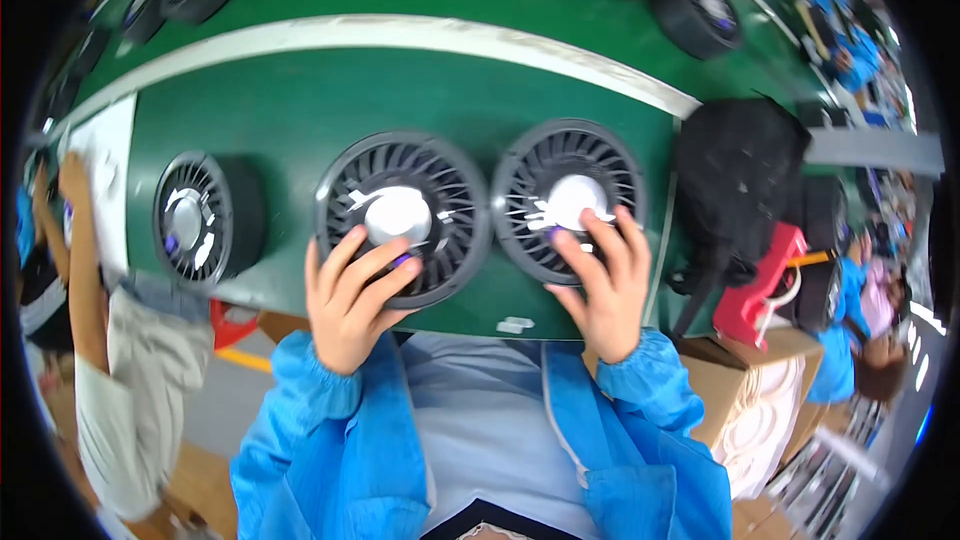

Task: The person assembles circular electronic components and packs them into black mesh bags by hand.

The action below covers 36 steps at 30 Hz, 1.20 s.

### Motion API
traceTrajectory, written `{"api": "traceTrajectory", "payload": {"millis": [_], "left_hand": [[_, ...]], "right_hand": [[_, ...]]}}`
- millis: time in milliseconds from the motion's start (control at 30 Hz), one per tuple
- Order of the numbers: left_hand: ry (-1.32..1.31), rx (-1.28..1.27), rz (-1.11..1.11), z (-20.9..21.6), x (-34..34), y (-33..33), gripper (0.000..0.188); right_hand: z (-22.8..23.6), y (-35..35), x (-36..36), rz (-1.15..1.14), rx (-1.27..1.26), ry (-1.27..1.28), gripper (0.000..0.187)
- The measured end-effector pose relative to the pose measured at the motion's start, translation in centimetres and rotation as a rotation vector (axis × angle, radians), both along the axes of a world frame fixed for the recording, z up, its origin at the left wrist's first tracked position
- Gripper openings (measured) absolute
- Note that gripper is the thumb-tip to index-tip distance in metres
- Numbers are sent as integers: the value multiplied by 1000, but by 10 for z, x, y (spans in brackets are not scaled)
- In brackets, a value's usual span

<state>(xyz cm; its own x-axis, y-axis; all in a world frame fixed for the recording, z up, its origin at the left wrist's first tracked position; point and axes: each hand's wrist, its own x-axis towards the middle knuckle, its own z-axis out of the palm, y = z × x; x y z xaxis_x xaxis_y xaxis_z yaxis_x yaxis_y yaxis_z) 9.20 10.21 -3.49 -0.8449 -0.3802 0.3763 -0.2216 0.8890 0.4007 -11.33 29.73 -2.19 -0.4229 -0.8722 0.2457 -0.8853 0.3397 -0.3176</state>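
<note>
Two round black fans with silver centre caps lie face up on a green belt [300,110] right in front of me. My left hand [350,300] rests flat on the near rim of the left fan [405,215], fingers spread toward its hub. On the right fan [567,200] lies my right hand [600,285], its fingertips touching the grille just below the silver cap. Neither hand grips anything. Both sleeves are blue.
A third black fan [200,218] stands further left on the belt. More fans [697,12] sit beyond a white stripe [400,32]. A black bag [740,175] and a red tool [765,285] are at right. Another person [110,340] stands at left; cardboard boxes [760,400] lower right.
</note>
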Motion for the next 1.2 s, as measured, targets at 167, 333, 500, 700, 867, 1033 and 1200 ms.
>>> {"api": "traceTrajectory", "payload": {"millis": [167,333,500,700,867,1033,1200], "left_hand": [[-82,120,-18,-3,-4,3,50],[183,-16,-101,-29,18,-16,57],[244,-73,-56,-17,-13,8,35],[141,152,-140,-27,9,-20,36],[186,181,-147,-30,0,-63,62],[472,209,-6,7,-100,-93,68],[569,-63,-31,7,-203,-168,38]], "right_hand": [[-12,-4,-8,9,-82,27,76],[-34,-10,-6,50,-334,14,52],[-29,5,-8,45,-351,37,27],[-12,-10,11,5,-303,102,22],[-19,-27,-3,66,-194,97,26],[-9,-76,-55,23,-303,245,32],[6,-156,-137,29,-334,283,34]]}}
